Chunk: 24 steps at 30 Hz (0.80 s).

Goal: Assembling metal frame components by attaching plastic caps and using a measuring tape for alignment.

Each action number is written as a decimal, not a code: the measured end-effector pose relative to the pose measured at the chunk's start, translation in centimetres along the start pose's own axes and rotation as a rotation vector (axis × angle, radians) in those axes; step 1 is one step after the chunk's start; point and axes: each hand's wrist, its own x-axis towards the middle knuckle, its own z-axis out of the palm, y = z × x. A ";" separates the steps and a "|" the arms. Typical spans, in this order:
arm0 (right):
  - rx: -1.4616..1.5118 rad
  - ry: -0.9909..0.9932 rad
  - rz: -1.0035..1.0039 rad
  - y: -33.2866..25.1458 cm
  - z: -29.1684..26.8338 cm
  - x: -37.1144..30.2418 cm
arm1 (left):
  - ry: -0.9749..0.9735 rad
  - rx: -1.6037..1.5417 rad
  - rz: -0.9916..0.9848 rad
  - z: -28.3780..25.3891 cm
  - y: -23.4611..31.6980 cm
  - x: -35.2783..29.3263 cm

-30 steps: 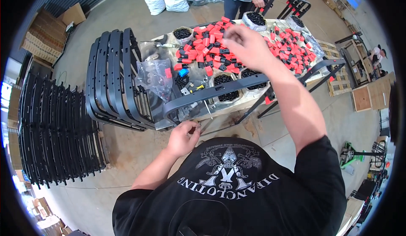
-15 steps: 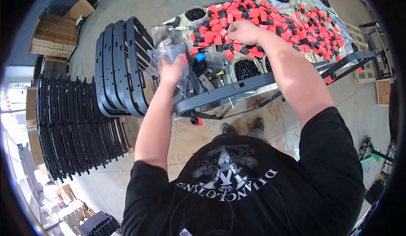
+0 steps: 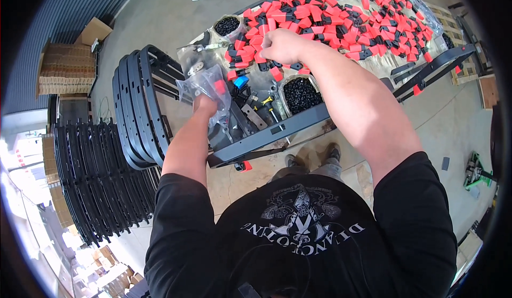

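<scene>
Red-and-black clips (image 3: 341,23) are heaped across the far half of the worktable (image 3: 320,117), lying every way, so no common direction can be read from the pile. The right hand (image 3: 282,46) is closed over the near edge of this heap, fingers curled down; something small seems to be pinched there, but what it is cannot be made out, since the knuckles cover it. The left hand (image 3: 205,106) is gripped on a clear plastic bag (image 3: 205,84), which is held up at the table's left end with its long axis running roughly from near to far, its far end tilted toward the left. A red piece and some metal parts are seen through the film, blurred by glare. A round tub of small black parts (image 3: 300,92) sits just near of the right hand, and a second such tub (image 3: 226,26) stands at the far left of the heap. A blue piece (image 3: 241,81) lies between the bag and the nearer tub. Curved black frames (image 3: 141,106) are stacked on edge just left of the table, and a longer row (image 3: 88,180) stands farther left, partly lost in the dark rim. The table's right end is bent by the lens, and the far edge is cut off.
</scene>
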 end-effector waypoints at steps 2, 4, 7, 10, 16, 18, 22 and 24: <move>0.033 -0.003 -0.056 -2.7 0.1 0.2 | -0.003 0.073 0.052 2.9 -4.8 2.0; -0.048 -0.124 -0.060 -3.4 -0.2 0.5 | -0.025 0.144 0.162 4.3 -5.7 3.7; -0.004 -0.112 -0.010 -2.1 -0.3 -0.2 | 0.089 0.045 0.300 4.4 -2.6 2.5; -0.004 -0.128 -0.028 -3.0 -0.2 -0.1 | 0.052 0.051 0.200 3.0 -2.8 2.1; 0.032 -0.139 0.040 -2.5 -0.1 -0.3 | -0.038 0.011 -0.001 -2.1 0.3 -1.4; -0.017 -0.146 -0.006 -3.1 0.2 0.1 | -0.021 0.062 0.004 -3.1 -1.7 -1.6; -0.003 -0.132 -0.017 -2.8 0.3 0.1 | -0.034 0.222 0.030 -9.7 0.8 -6.8; -0.077 -0.160 -0.061 -3.0 0.8 0.7 | 0.157 0.181 0.063 -11.9 0.0 -10.1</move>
